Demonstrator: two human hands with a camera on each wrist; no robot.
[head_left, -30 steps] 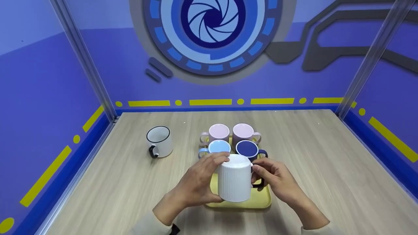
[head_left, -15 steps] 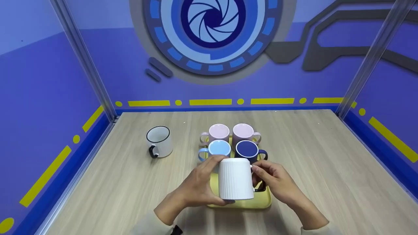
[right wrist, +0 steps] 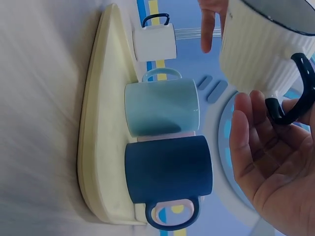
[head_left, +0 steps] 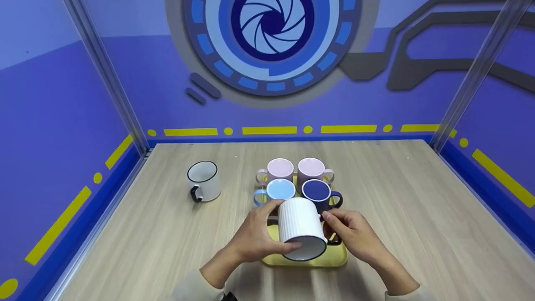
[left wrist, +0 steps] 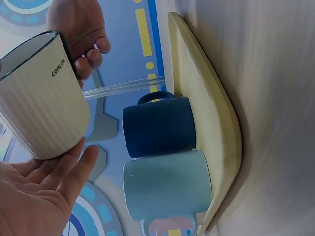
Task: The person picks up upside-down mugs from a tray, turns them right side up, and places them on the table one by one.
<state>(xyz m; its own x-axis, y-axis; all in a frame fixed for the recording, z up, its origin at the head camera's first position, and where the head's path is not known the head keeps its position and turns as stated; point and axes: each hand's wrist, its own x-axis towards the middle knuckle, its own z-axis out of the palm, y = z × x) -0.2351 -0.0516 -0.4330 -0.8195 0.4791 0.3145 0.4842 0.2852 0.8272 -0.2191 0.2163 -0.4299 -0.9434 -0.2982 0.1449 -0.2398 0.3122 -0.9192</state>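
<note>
A white ribbed mug point(head_left: 299, 219) with a black rim and black handle point(right wrist: 302, 93) is held above the front of a yellow tray point(head_left: 332, 260). Its mouth tips down toward the person, and small dark lettering shows on its side in the left wrist view. My left hand point(head_left: 255, 234) grips the body, thumb near the rim and fingers near the base. With thumb and fingers, my right hand point(head_left: 355, 230) pinches the handle. Right behind the held mug, a light blue mug point(head_left: 281, 189) and a dark blue mug point(head_left: 316, 190) stand upright on the tray.
Two pink mugs point(head_left: 280, 168) stand at the tray's far end. Off to the left, another white mug point(head_left: 205, 182) with a black rim and handle stands upright on the wooden table point(head_left: 418, 200). Blue printed panels point(head_left: 138, 83) enclose the table's back and sides.
Between my hands the white mug has tilted, its base now up and away and its mouth coming into view toward me. My left thumb has shifted near the rim. The other mugs have not moved.
</note>
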